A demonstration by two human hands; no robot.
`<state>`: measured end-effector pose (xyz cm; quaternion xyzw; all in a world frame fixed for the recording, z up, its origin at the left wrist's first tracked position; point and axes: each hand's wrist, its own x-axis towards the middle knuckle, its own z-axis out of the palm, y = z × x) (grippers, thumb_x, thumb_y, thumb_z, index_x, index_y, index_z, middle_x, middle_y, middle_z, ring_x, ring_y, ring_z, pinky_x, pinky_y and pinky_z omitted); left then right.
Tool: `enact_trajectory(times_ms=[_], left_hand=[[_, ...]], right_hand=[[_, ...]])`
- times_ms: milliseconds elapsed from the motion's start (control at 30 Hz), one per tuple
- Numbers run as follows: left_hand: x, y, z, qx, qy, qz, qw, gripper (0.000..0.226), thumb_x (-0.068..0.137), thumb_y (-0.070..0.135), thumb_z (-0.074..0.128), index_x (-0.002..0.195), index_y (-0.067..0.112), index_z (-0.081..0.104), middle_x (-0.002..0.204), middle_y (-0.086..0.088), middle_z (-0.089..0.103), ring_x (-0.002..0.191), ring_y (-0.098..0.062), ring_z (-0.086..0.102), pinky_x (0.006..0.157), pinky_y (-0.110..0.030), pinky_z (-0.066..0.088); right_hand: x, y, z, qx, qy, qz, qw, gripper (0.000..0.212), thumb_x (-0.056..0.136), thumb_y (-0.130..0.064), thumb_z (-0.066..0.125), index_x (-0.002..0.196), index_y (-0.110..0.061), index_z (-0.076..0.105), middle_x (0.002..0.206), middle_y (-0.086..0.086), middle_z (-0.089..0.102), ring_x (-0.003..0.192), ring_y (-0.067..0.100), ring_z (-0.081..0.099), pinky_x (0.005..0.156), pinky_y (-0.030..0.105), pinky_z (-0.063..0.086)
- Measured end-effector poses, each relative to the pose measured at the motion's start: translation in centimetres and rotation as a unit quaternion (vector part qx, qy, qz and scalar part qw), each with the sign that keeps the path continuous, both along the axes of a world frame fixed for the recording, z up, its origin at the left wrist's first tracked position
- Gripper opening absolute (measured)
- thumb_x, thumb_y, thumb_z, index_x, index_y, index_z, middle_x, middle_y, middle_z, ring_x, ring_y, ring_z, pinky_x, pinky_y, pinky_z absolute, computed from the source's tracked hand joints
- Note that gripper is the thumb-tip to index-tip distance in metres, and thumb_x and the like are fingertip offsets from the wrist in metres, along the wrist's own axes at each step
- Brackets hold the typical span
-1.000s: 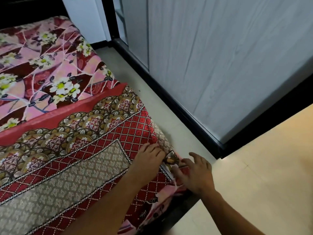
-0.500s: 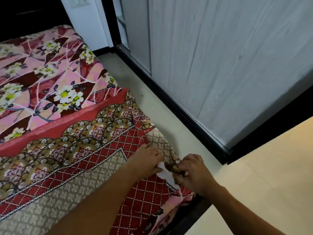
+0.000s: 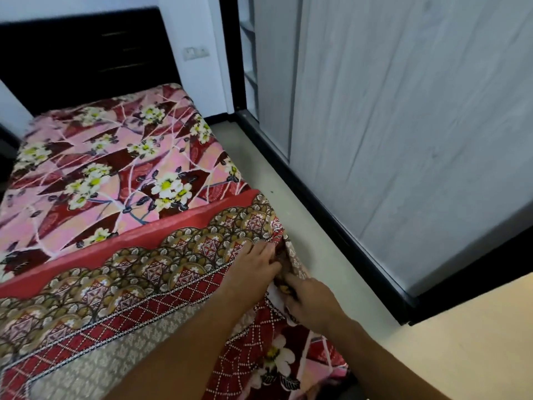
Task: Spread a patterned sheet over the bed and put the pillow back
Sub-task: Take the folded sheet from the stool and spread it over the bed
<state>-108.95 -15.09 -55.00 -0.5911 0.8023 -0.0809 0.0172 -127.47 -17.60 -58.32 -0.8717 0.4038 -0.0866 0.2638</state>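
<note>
Fingers of the left hand lie together, pressed flat on the patterned sheet at lower centre of the frame; the right hand pinches the sheet's edge just beside it, at the bed's right side; no pillow is visible. Likely risk: an uneven pull drags the sheet askew, bunching this corner; its red border, apparently a short end, runs lower left to centre right, so the long axis probably points toward the dark headboard at upper left.

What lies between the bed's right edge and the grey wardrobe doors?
Head view: a bare strip of pale floor between bed and wardrobe doors.
</note>
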Motion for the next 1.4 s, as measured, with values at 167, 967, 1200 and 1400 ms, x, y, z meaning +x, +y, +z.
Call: enact_trajectory(times_ms=[167, 967, 1200, 1400], left_hand=[[2.3, 3.5, 4.0, 0.027, 0.03, 0.173, 0.984, 0.02, 0.094, 0.03, 0.059, 0.111, 0.022, 0.067, 0.12, -0.008, 0.062, 0.113, -0.026, 0.057, 0.093, -0.042, 0.048], [9.8, 16.7, 30.2, -0.377, 0.387, 0.469, 0.698, 0.054, 0.082, 0.055, 0.066, 0.116, 0.019, 0.044, 0.101, 0.003, 0.062, 0.088, -0.02, 0.063, 0.071, -0.039, 0.055], [15.1, 20.5, 32.6, -0.372, 0.367, 0.479, 0.706, 0.008, 0.101, 0.017, 0.044, 0.102, 0.015, 0.051, 0.074, -0.002, 0.058, 0.069, -0.026, 0.057, 0.059, -0.035, 0.042], [19.6, 23.2, 41.7, -0.42, 0.265, 0.391, 0.775, 0.019, 0.107, 0.026, 0.038, 0.091, 0.019, 0.045, 0.068, 0.006, 0.047, 0.057, -0.014, 0.044, 0.049, -0.026, 0.023]], right_hand=[[3.2, 0.8, 5.3, -0.001, 0.018, 0.031, 0.999, 0.029, 0.096, -0.042, 0.046, 0.089, -0.02, 0.064, 0.083, 0.0, 0.067, 0.078, 0.022, 0.062, 0.064, 0.03, 0.042], [25.7, 10.2, 42.1, 0.383, -0.453, -0.06, 0.803, 0.027, 0.096, -0.024, 0.064, 0.102, 0.001, 0.072, 0.092, 0.015, 0.077, 0.085, 0.028, 0.076, 0.083, 0.044, 0.062], [26.6, 13.0, 44.0, 0.269, -0.424, -0.094, 0.859, 0.046, 0.087, -0.041, 0.065, 0.094, 0.004, 0.07, 0.095, 0.016, 0.075, 0.093, 0.032, 0.072, 0.088, 0.048, 0.056], [27.6, 13.9, 48.9, 0.11, -0.445, -0.159, 0.874, 0.049, 0.089, -0.047, 0.059, 0.08, 0.001, 0.067, 0.072, 0.006, 0.064, 0.08, 0.029, 0.064, 0.075, 0.041, 0.05]])
